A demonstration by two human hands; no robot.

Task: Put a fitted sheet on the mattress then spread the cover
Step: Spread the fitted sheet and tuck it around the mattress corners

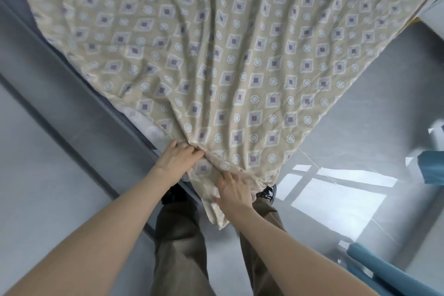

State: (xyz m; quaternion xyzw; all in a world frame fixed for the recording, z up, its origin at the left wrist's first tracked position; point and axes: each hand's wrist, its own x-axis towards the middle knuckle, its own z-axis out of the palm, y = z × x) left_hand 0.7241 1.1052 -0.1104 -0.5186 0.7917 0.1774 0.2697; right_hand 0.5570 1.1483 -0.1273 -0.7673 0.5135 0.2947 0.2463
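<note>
A beige sheet [240, 60] printed with squares and circles lies wrinkled over the grey mattress [48, 72], whose side shows along the left. The sheet's near corner hangs off the mattress corner in front of my legs. My left hand [179, 160] grips a bunched fold of the sheet at that corner. Just below and to the right, my right hand [234, 191] holds the hanging corner of fabric, fingers curled into it. The far part of the sheet runs out of view at the top.
Grey floor [360, 151] surrounds the bed, with bright window light on it at right. Blue fabric objects [430, 168] sit at the right edge and lower right. My legs and a dark shoe [269, 191] stand against the mattress corner.
</note>
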